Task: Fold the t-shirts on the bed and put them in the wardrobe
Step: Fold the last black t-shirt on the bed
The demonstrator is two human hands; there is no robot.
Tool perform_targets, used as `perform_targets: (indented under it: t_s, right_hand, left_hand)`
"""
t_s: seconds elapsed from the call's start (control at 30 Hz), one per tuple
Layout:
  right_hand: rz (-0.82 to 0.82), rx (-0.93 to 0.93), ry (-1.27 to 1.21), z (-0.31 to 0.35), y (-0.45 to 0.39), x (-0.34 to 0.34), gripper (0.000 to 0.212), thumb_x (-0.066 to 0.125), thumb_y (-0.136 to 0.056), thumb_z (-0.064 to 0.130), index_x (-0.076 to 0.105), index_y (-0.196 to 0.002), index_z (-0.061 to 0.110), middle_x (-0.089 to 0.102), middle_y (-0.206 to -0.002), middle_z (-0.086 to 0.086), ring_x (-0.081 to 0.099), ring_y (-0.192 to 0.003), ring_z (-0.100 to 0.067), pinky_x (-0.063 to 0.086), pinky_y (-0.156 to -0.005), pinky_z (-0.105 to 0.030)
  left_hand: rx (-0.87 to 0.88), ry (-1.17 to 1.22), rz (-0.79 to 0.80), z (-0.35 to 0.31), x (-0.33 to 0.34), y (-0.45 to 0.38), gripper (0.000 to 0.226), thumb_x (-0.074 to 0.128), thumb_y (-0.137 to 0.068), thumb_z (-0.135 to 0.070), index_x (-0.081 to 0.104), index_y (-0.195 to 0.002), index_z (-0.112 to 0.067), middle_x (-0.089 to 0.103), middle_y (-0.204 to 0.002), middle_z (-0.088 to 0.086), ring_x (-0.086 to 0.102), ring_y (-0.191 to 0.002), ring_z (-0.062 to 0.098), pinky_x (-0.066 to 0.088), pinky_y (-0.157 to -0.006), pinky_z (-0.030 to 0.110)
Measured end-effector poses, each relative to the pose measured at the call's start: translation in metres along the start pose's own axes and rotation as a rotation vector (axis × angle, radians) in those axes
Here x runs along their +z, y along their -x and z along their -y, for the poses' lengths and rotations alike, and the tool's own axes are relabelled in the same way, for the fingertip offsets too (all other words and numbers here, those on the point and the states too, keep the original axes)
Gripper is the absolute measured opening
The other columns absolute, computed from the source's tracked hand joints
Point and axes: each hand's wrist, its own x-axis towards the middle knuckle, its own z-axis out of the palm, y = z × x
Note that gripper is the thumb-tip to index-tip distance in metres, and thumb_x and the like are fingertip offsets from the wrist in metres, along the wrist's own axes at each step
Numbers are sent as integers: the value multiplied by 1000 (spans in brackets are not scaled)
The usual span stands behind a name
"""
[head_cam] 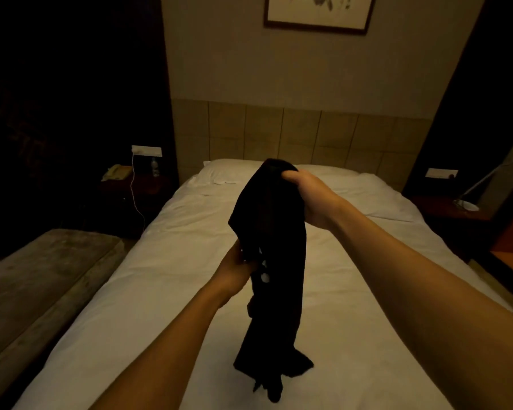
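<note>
A black t-shirt (274, 232) with a small white print hangs bunched in front of me over the white bed (166, 291). My right hand (308, 196) grips its top end, raised above the mattress. Lower down, my left hand (237, 270) pinches the cloth at its left edge near the print. The shirt's bottom end trails down and touches the sheet near the bed's foot. No wardrobe is in sight.
White pillows (228, 173) lie at the padded headboard. A dark nightstand at left carries a telephone (117, 172), a bottle (155, 167) and a hanging white cable. At right stands a table with a lamp (468, 202). A grey bench (42, 276) runs along the bed's left side.
</note>
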Motion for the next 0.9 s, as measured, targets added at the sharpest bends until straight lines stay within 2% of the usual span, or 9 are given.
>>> perform_targets:
  t_s: [0.1,0.3,0.4,0.47,0.53,0.6,0.77,0.83,0.9]
  right_hand:
    - [-94,21,-55,1,7,-24,22,40,-101,17,60,-108,15,70,-85,-3,69,-80,-15,54,-70,-27]
    - [-218,67,15,-1,28,-79,17,41,-90,13,58,-89,8,54,-72,-4,56,-62,-14,41,-59,-27]
    - [-82,146,80,6,33,-100,41,49,-80,17,60,-116,1,61,-99,-13,62,-87,-25,46,-79,-32]
    - [51,187,130,15,33,-97,61,56,-85,28,43,-144,14,57,-129,-9,60,-113,-28,46,-96,-37]
    - [79,135,254,23,29,-81,86,67,-82,43,20,-154,32,44,-141,2,55,-121,-24,45,-99,-37]
    - [83,-18,377,25,23,-65,96,78,-77,39,21,-154,31,48,-140,6,58,-119,-15,49,-97,-32]
    - [192,-179,476,29,21,-56,18,61,-94,7,66,-108,18,68,-93,-1,65,-88,-15,51,-78,-25]
    - [146,-222,568,32,20,-55,15,58,-96,9,67,-102,18,67,-88,-1,64,-83,-13,50,-74,-26]
    - [94,-262,555,35,21,-53,12,55,-97,9,65,-96,16,64,-83,1,62,-77,-9,48,-70,-23]
  left_hand:
    - [-2,-44,-35,7,-2,-3,22,51,-99,-27,67,-111,-18,72,-104,10,68,-96,32,50,-86,50]
    - [113,-296,-263,-33,-20,-20,33,42,-97,-5,64,-115,-22,68,-112,4,63,-103,22,48,-83,31]
    - [247,-434,-218,-88,-14,-34,27,43,-97,-5,64,-108,-17,66,-105,2,59,-96,18,42,-75,28]
    - [335,-498,-149,-124,-4,-40,24,45,-97,-5,66,-105,-15,67,-103,2,61,-96,17,45,-79,29]
    - [397,-513,-86,-156,8,-44,18,52,-94,-5,66,-100,-15,69,-98,4,64,-93,17,49,-80,31]
    - [414,-513,-36,-182,17,-45,9,62,-90,-8,63,-91,-16,68,-86,3,63,-80,15,48,-68,28]
    - [394,-639,-83,-206,6,-42,17,75,-82,-19,60,-73,-20,60,-64,-4,55,-61,10,39,-54,24]
    - [236,-447,148,-192,-6,-35,15,71,-87,-29,69,-85,-14,65,-68,-3,61,-64,8,43,-59,21]
    - [57,-236,358,-167,-17,-26,45,73,-81,-45,70,-111,-11,74,-94,1,70,-88,14,51,-75,22]
